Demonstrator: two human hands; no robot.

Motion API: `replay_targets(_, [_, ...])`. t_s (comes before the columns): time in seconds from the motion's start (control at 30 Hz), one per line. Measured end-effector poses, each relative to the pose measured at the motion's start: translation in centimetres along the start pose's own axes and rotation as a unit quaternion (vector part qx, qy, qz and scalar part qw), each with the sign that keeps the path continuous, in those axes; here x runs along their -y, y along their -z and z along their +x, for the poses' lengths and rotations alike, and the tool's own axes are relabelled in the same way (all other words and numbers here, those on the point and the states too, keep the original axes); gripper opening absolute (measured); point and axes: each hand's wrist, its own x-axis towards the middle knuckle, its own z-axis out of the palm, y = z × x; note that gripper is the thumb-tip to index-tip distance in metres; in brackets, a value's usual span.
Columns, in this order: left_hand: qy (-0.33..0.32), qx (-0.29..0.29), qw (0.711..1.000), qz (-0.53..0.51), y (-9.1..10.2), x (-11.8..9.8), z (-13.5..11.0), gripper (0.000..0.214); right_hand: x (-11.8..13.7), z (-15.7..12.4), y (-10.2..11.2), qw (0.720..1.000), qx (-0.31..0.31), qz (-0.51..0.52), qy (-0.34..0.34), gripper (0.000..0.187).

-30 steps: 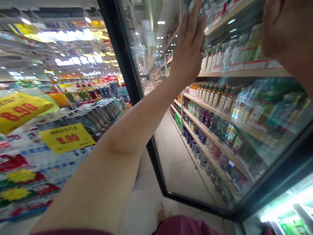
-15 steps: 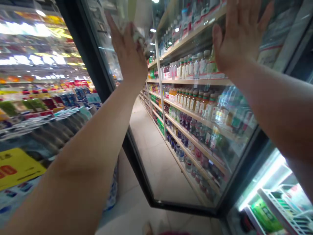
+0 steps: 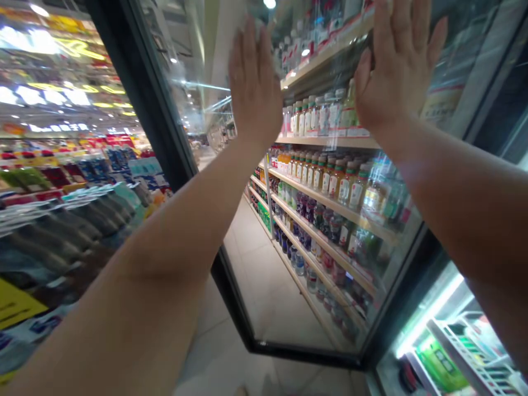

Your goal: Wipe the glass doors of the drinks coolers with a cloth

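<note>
A glass cooler door (image 3: 303, 356) with a black frame stands swung open in front of me. My left hand (image 3: 256, 88) is up at the middle of the pane, its fingers stretched out and close together, slightly blurred. Whether anything lies between its palm and the glass is hidden. My right hand (image 3: 394, 71) is raised at the upper right of the pane with its fingers spread and the palm towards the glass. Its fingertips run out at the top of the view.
Beyond the glass, shelves (image 3: 330, 197) carry rows of drink bottles (image 3: 307, 168). The lit cooler interior (image 3: 433, 313) with wire racks and a green package (image 3: 441, 357) is at lower right. Left of the door stand packed goods (image 3: 70, 220) and a yellow sign (image 3: 18, 305). Pale floor tiles (image 3: 231, 335) lie below.
My left hand has moved to the right across the pane, and its fingers now point more upright. A crumpled pale thing by its fingers earlier is out of sight. My right hand stays nearly in place.
</note>
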Motion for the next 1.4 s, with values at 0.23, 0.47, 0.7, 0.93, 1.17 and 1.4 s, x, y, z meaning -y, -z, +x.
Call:
replay_targets(0.23, [-0.247, 0.128, 0.958, -0.068, 1.6, -0.7, -5.5, 0.06, -2.1, -0.6, -2.0, 0.989, -0.105, 0.045, 0.09, 0.064])
replay_targets(0.47, [0.003, -0.014, 0.999, -0.052, 0.3, -0.5, -4.7, 0.067, -2.3, -0.5, -2.4, 0.987, -0.115, 0.067, 0.091, 0.066])
replay_targets(0.7, [-0.133, 0.07, 0.986, -0.071, 1.1, 3.0, -3.0, 0.066, -2.3, 0.4, -2.6, 0.991, -0.084, 0.076, 0.068, 0.08])
replay_targets(0.93, [-0.151, 0.083, 0.984, -0.048, 0.7, 1.5, -5.5, 0.066, -2.1, 1.0, -1.9, 0.997, -0.014, 0.036, 0.066, 0.097])
replay_targets(1.17, [0.001, -0.012, 1.0, -0.011, -0.3, 2.1, -7.0, 0.066, -1.9, 1.7, -2.9, 0.997, -0.044, 0.033, 0.05, 0.085])
replay_targets(1.4, [-0.317, 0.18, 0.928, -0.079, -0.5, 1.2, -10.5, 0.059, -3.6, 2.7, -4.4, 0.989, -0.085, 0.022, 0.116, 0.083])
